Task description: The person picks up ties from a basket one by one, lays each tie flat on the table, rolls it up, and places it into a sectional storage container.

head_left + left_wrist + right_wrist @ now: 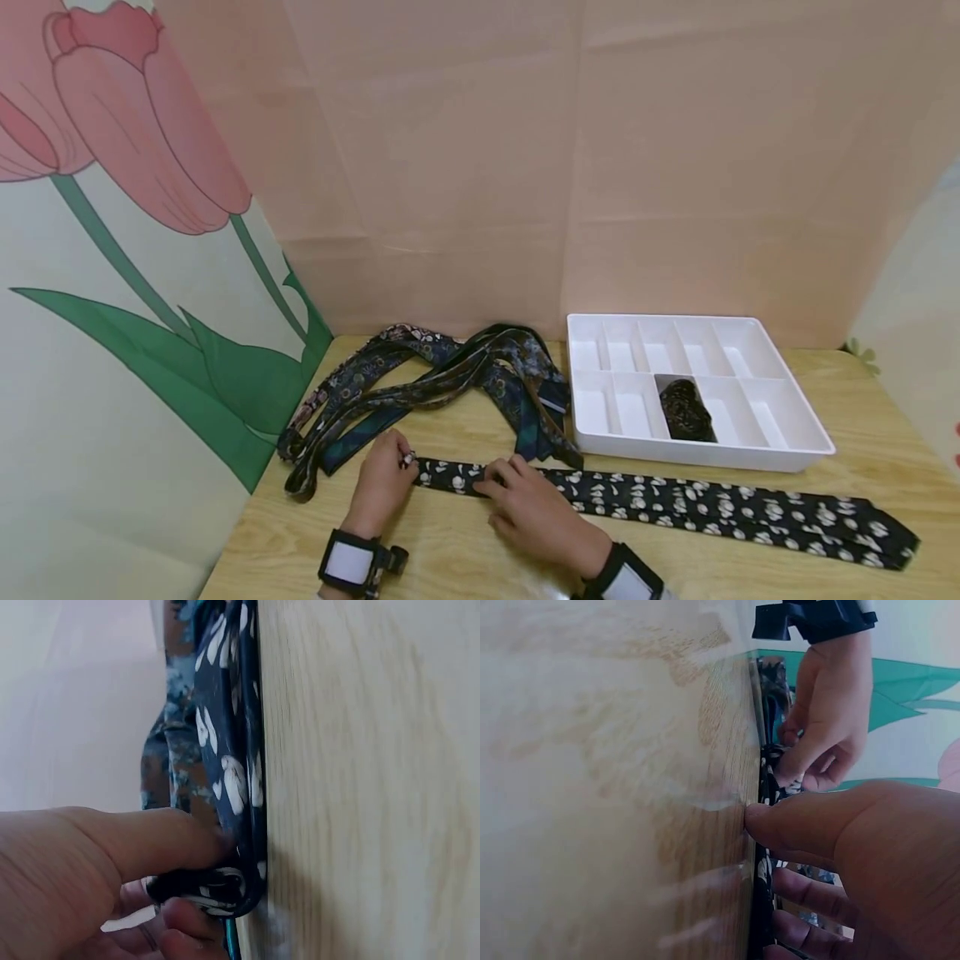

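A black necktie with white motifs (705,502) lies stretched along the front of the table, its wide pointed end at the right. At its narrow left end, my left hand (382,483) pinches a small rolled-up bit. The left wrist view shows that roll (214,891) between thumb and fingers, close to the table top. Farther right, my right hand (536,512) rests on the necktie with its fingers extended. In the right wrist view the right thumb (802,825) touches the table along the necktie's near edge.
Several dark patterned neckties (442,392) lie in a loose heap behind my hands. To their right stands a white divided tray (697,454) with a rolled dark necktie (685,410) in one front compartment. A beige backdrop (480,167) closes off the table's rear.
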A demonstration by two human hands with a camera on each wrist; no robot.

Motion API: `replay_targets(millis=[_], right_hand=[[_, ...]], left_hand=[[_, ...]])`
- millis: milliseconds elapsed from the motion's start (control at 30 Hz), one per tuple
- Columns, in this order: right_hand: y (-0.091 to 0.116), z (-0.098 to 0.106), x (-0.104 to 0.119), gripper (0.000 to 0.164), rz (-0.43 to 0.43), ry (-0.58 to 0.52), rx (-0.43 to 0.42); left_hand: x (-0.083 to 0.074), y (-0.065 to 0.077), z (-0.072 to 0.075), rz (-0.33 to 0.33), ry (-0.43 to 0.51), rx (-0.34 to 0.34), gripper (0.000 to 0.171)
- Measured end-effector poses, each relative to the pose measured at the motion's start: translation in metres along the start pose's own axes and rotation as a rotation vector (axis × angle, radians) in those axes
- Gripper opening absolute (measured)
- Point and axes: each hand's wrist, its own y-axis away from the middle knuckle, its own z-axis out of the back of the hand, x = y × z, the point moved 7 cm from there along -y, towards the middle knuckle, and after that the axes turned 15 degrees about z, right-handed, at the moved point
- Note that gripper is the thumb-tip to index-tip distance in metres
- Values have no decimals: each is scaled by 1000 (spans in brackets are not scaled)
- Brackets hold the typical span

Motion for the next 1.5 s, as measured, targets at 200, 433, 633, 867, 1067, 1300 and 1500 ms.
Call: replay_targets(millis=[200,433,633,867,1067,1300,1500], right_hand=[[0,2,0,39,4,12,-8],[-1,4,0,40,2,10,-2],[-4,4,0,39,-5,1,33],[-8,8,2,38,-12,-39,68],[-8,7,3,37,-8,-33,65],[-10,7,3,37,-23,-69,104],[-14,11,5,35,-36,-92,114]], left_hand=[[-5,3,-5,-30,-15,9,10],[-3,4,-7,22,-37,46,18],[-5,4,-12,39,-4,40,35],[-24,12,-21,-80,-10,38,29],[-30,16,-30,-106,-22,123,13],[-30,21,-31,-193,-50,225,25],[-28,20,-28,-205,-79,189,30]])
